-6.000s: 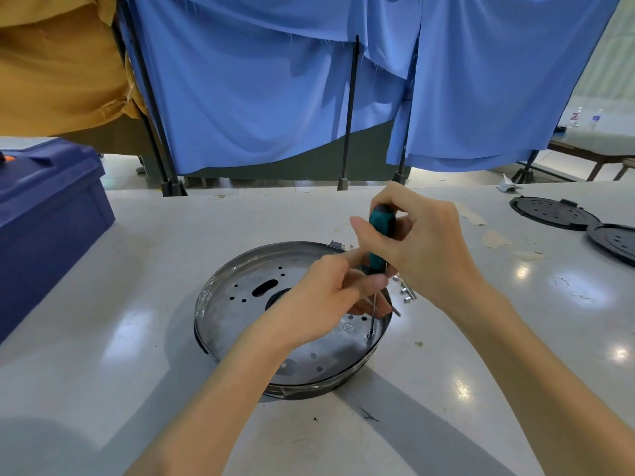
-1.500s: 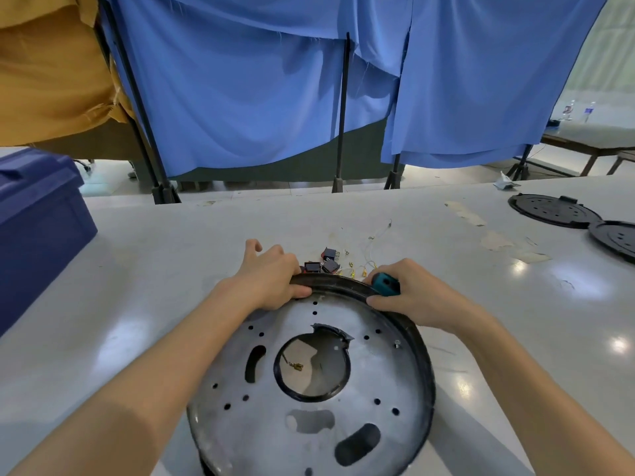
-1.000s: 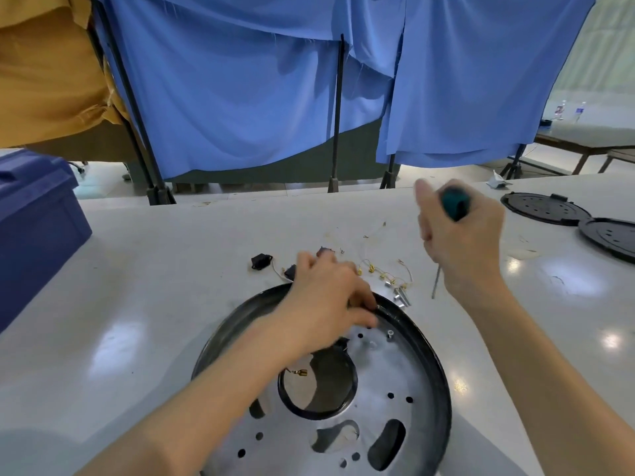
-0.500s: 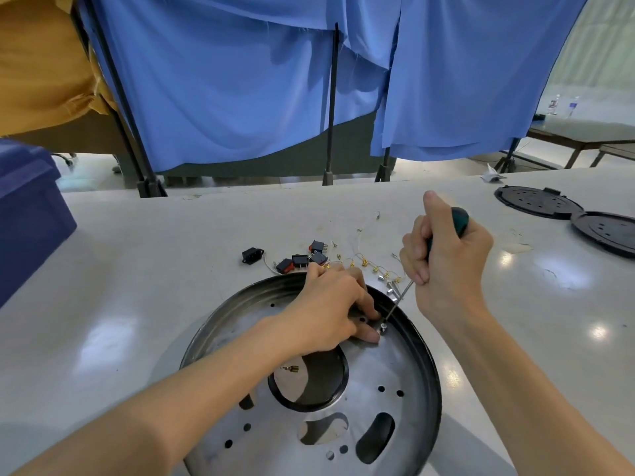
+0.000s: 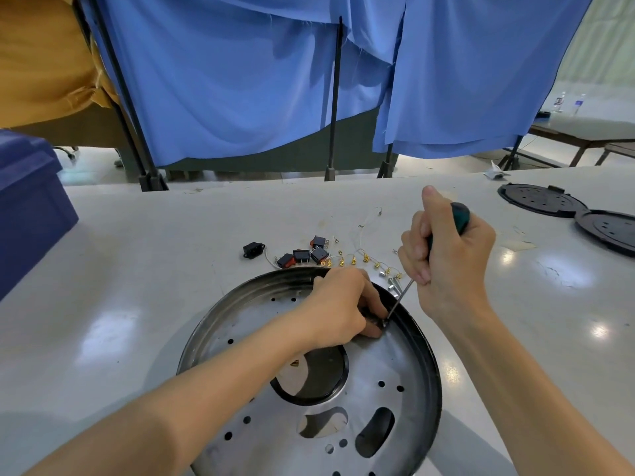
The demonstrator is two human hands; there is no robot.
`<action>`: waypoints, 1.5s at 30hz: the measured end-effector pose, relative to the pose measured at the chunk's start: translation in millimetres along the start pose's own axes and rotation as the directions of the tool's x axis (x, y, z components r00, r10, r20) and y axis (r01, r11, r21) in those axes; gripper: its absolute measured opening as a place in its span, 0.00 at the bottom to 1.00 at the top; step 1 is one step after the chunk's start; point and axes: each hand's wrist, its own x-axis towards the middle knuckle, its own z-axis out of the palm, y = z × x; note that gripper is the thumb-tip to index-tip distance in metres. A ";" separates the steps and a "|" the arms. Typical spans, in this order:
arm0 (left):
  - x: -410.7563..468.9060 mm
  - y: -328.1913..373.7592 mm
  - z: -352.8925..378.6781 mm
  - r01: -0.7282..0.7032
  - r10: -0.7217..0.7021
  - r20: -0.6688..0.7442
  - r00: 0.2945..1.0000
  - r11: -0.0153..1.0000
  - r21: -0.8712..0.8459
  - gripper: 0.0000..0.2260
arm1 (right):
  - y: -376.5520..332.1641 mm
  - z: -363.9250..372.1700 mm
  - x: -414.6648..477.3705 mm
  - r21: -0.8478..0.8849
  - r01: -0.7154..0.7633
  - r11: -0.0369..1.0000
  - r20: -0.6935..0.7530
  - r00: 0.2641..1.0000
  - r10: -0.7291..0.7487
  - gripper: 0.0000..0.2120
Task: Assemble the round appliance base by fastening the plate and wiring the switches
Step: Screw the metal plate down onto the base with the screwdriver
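A person works on a round appliance base [image 5: 433, 379] lying at the near edge of a pale desk [image 5: 137, 269], its black rim ringing a perforated metal plate [image 5: 374, 372] with a large round opening in the middle. The right hand [image 5: 446, 255] is closed in a fist round the teal handle of a screwdriver [image 5: 458, 214], thumb raised along the top, the thin shaft slanting down and to the left so that its tip meets a small screw [image 5: 384, 323] on the plate, just inside the far right part of the rim. The left hand [image 5: 343, 304] rests on the plate beside that spot, fingers curled down with their tips gathered at the screw; whether they actually pinch it cannot be told.

Just beyond the base's far rim, toward the middle of the desk, lie a cluster of small black-and-red switches [image 5: 302, 255], a separate black socket [image 5: 252, 249] to their left, and a string of thin wires with gold terminals [image 5: 354, 261] running right toward the right hand. A few loose silver screws [image 5: 391, 286] sit next to the rim under the screwdriver shaft. Two black round lids [image 5: 539, 201] overlap at the desk's right edge, and a dark blue box [image 5: 27, 207] stands at its left edge. Blue cloth [image 5: 240, 80] hangs from black stands behind the far edge, with yellow cloth [image 5: 41, 63] at the far left corner.
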 end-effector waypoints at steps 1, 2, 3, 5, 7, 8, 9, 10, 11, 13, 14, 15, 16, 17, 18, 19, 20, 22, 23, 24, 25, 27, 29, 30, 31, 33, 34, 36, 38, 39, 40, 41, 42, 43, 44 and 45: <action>-0.8 -1.2 -0.4 0.011 -0.011 -0.003 1.000 0.999 -0.042 0.10 | 0.3 0.7 -0.4 -0.003 -0.003 1.000 0.012 1.000 0.003 0.24; -1.9 -2.2 -0.4 0.011 -0.012 -0.011 1.000 0.997 -0.082 0.11 | 0.4 1.6 -0.9 -0.009 -0.006 1.000 0.027 1.000 0.007 0.24; -3.2 -2.9 -0.2 0.007 -0.010 -0.024 1.000 0.993 -0.115 0.11 | 0.3 2.9 -0.9 -0.018 -0.012 1.000 0.047 0.999 0.012 0.24; -5.5 -2.8 1.9 -0.005 -0.004 -0.058 0.998 0.987 -0.158 0.11 | -0.8 5.6 -0.1 -0.041 -0.045 0.998 0.126 0.991 0.050 0.24; -8.0 -2.4 5.4 -0.021 0.006 -0.084 0.996 0.983 -0.184 0.12 | -3.0 5.9 0.3 -0.045 -0.131 0.990 0.261 0.955 0.138 0.23; -9.1 -2.4 6.6 -0.029 0.011 -0.089 0.996 0.979 -0.203 0.12 | -3.8 4.4 0.3 -0.069 -0.151 0.986 0.329 0.930 0.165 0.22; -10.0 -2.5 6.6 -0.039 0.017 -0.090 0.996 0.970 -0.238 0.12 | -4.5 2.1 -0.5 -0.118 -0.133 0.984 0.375 0.912 0.168 0.21; -10.6 -2.6 5.8 -0.050 0.025 -0.087 0.996 0.956 -0.289 0.13 | -5.6 0.1 -1.5 -0.172 -0.092 0.981 0.405 0.901 0.155 0.19; -11.0 -2.2 4.2 -0.065 0.038 -0.083 0.996 0.937 -0.344 0.13 | -7.1 -1.4 -2.2 -0.207 -0.044 0.977 0.429 0.894 0.131 0.17; -11.2 -0.2 -0.3 -0.098 0.070 -0.081 0.994 0.902 -0.421 0.16 | -11.5 -3.8 -0.9 -0.215 0.028 0.976 0.455 0.887 0.075 0.14; -11.0 1.4 -2.4 -0.114 0.087 -0.082 0.993 0.891 -0.439 0.17 | -14.1 -4.5 0.6 -0.206 0.055 0.977 0.462 0.886 0.047 0.12; -10.8 3.3 -4.1 -0.134 0.106 -0.087 0.991 0.882 -0.452 0.18 | -16.6 -4.8 1.9 -0.200 0.075 0.977 0.472 0.881 0.029 0.11; -10.5 5.5 -5.1 -0.156 0.125 -0.097 0.987 0.871 -0.466 0.18 | -18.2 -4.6 2.4 -0.192 0.085 0.978 0.485 0.875 0.019 0.09; -10.0 7.8 -5.9 -0.179 0.141 -0.114 0.983 0.856 -0.486 0.18 | -19.2 -3.9 1.6 -0.176 0.088 0.980 0.496 0.868 0.011 0.08; -9.3 10.4 -6.0 -0.201 0.150 -0.139 0.979 0.836 -0.511 0.16 | -19.3 -2.9 -0.2 -0.162 0.094 0.982 0.502 0.865 0.000 0.06; -8.8 12.4 -6.2 -0.219 0.153 -0.166 0.974 0.813 -0.539 0.15 | -18.9 -1.9 -2.5 -0.162 0.113 0.980 0.496 0.868 -0.018 0.04; -8.4 13.7 -6.2 -0.233 0.153 -0.187 0.970 0.794 -0.561 0.13 | -18.4 -1.1 -4.5 -0.181 0.146 0.973 0.475 0.879 -0.044 0.04; -7.7 13.7 -5.1 -0.251 0.174 -0.187 0.967 0.784 -0.567 0.09 | -19.0 -0.2 -6.9 -0.243 0.214 0.946 0.416 0.904 -0.098 0.06; -8.1 13.1 -4.5 -0.259 0.189 -0.180 0.965 0.781 -0.568 0.08 | -20.1 0.0 -8.1 -0.272 0.231 0.934 0.383 0.917 -0.115 0.07; -8.9 13.3 -4.8 -0.271 0.199 -0.186 0.962 0.772 -0.575 0.06 | -21.4 0.0 -9.6 -0.296 0.239 0.925 0.355 0.926 -0.126 0.08; -9.8 14.5 -6.2 -0.289 0.205 -0.206 0.957 0.758 -0.584 0.05 | -22.9 -0.3 -11.3 -0.316 0.246 0.916 0.338 0.932 -0.134 0.08; -10.7 16.4 -10.2 -0.328 0.217 -0.251 0.943 0.726 -0.605 0.06 | -26.2 -1.7 -14.3 -0.348 0.255 0.902 0.342 0.931 -0.131 0.08; -10.5 15.2 -13.6 -0.329 0.232 -0.235 0.944 0.709 -0.623 0.06 | -31.8 -4.3 -15.4 -0.356 0.232 0.905 0.381 0.920 -0.087 0.09; -10.6 13.4 -15.0 -0.318 0.237 -0.212 0.948 0.705 -0.634 0.07 | -34.6 -6.4 -14.5 -0.352 0.208 0.913 0.411 0.910 -0.049 0.11; -10.7 10.9 -16.8 -0.303 0.238 -0.188 0.953 0.706 -0.641 0.07 | -36.9 -8.3 -12.7 -0.352 0.192 0.916 0.447 0.894 -0.016 0.12; -11.7 7.0 -20.9 -0.276 0.243 -0.142 0.960 0.717 -0.641 0.08 | -39.3 -8.9 -10.1 -0.376 0.220 0.900 0.489 0.872 -0.009 0.12; -12.7 6.5 -22.3 -0.267 0.247 -0.124 0.961 0.718 -0.643 0.08 | -39.0 -8.1 -10.0 -0.384 0.252 0.888 0.490 0.871 -0.035 0.12; -14.3 8.5 -22.7 -0.254 0.241 -0.110 0.964 0.724 -0.641 0.09 | -36.0 -5.4 -11.3 -0.377 0.306 0.874 0.477 0.873 -0.101 0.10; -15.1 11.3 -19.9 -0.251 0.229 -0.117 0.966 0.736 -0.629 0.10 | -31.4 -2.6 -13.0 -0.404 0.345 0.847 0.445 0.883 -0.147 0.12; -15.1 12.2 -17.7 -0.256 0.232 -0.121 0.965 0.739 -0.624 0.09 | -29.3 -1.7 -13.6 -0.430 0.354 0.831 0.426 0.891 -0.159 0.13; -15.4 13.0 -15.6 -0.261 0.239 -0.120 0.964 0.741 -0.618 0.09 | -28.4 -2.3 -13.8 -0.455 0.357 0.816 0.416 0.895 -0.160 0.14; -15.7 13.6 -14.3 -0.262 0.245 -0.114 0.963 0.746 -0.613 0.08 | -29.5 -3.3 -14.0 -0.480 0.363 0.798 0.426 0.892 -0.150 0.13; -15.9 13.1 -13.8 -0.257 0.248 -0.101 0.964 0.751 -0.608 0.08 | -31.4 -5.8 -14.1 -0.493 0.369 0.788 0.458 0.880 -0.125 0.10; -16.0 11.5 -14.6 -0.249 0.248 -0.087 0.965 0.755 -0.607 0.07 | -34.3 -8.7 -14.1 -0.495 0.356 0.793 0.489 0.868 -0.084 0.10; -16.5 10.3 -16.4 -0.239 0.247 -0.072 0.966 0.758 -0.608 0.08 | -36.9 -12.0 -13.3 -0.487 0.334 0.807 0.513 0.857 -0.045 0.14; -17.1 9.1 -18.4 -0.227 0.246 -0.055 0.968 0.759 -0.610 0.09 | -39.8 -14.8 -12.3 -0.473 0.313 0.824 0.528 0.849 -0.020 0.16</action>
